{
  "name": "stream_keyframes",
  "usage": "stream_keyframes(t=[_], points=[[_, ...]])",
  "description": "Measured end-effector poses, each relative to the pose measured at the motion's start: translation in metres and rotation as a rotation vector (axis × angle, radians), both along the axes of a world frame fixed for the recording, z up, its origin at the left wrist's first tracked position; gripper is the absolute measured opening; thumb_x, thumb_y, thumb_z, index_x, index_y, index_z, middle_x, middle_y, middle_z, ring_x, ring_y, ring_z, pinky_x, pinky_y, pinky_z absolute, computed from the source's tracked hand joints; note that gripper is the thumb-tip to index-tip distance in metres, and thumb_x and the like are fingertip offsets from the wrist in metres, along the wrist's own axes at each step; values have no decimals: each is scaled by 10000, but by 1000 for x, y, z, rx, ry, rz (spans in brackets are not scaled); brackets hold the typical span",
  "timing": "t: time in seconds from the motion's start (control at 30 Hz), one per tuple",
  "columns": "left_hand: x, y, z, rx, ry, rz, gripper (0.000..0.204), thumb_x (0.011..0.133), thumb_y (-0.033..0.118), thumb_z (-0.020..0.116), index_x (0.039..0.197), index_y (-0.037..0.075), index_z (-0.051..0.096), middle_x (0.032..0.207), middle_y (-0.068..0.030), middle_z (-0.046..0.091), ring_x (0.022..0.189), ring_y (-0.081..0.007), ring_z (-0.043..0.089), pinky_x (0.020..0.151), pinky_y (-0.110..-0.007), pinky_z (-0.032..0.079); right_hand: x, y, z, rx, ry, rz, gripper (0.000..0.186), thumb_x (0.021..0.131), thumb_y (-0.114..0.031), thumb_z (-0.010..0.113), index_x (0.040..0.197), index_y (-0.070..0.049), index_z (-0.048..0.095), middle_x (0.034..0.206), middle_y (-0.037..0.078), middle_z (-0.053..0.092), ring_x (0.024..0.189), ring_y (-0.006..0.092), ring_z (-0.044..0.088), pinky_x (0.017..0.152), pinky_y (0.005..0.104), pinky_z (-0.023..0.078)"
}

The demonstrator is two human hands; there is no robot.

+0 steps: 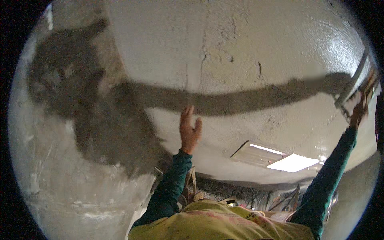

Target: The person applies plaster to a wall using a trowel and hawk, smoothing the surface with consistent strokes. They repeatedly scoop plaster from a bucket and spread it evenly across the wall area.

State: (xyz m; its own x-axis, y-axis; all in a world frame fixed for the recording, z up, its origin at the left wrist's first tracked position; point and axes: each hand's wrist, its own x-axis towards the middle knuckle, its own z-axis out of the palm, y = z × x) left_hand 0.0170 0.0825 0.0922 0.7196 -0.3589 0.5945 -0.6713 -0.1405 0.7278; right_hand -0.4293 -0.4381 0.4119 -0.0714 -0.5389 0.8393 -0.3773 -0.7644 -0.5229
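Observation:
My left hand [189, 130] is raised in front of the pale wet-looking plaster wall [240, 44], fingers extended and thumb apart, holding nothing. Whether its fingertips touch the surface I cannot tell. At the far right, my right arm stretches out, and the right hand [359, 109] is closed around a long, narrow plastering trowel [353, 82]. The tool is seen nearly edge-on against the plaster, and its handle is partly hidden by the hand. Small pits and a vertical crack-like line mark the plaster between the hands.
A rougher grey wall [76, 192] meets the plaster at a corner on the left. My dark shadow [224, 102] falls over both surfaces. Low on the right is a rectangular opening [294, 162] with bright light. Poles and assorted clutter [240, 192] lie below, behind my yellow shirt.

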Motion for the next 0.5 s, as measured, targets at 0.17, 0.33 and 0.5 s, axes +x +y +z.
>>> stream_keyframes(t=[0.17, 0.33, 0.5], points=[[5, -59, 5, 26, -220, -2, 787, 955, 281, 620, 1577, 39, 204, 1629, -243, 173, 1508, -419, 161, 1219, -524, 167, 57, 58, -154, 129, 238, 57, 318, 1002, -133, 496, 1288, -54, 611, 904, 102, 674, 732, 192, 608, 608, 344, 508], [-40, -72, 6, -50, -87, -140, 702, 979, 302, 587, 1536, -14, 298, 1605, -244, 256, 1494, -397, 231, 1218, -513, 174, 144, 169, -139, 138, 426, -110, 415, 938, -397, 644, 1228, -102, 607, 990, 141, 721, 855, 298, 721, 685, 420, 566], [-84, 2, -87, 445, -161, -324, 534, 999, 323, 551, 1394, -33, 504, 1480, -239, 459, 1393, -387, 413, 1147, -494, 313, 95, 108, -100, 170, 4, -202, 510, 932, -523, 629, 1017, -22, 669, 773, 212, 684, 685, 350, 706, 601, 447, 528]])
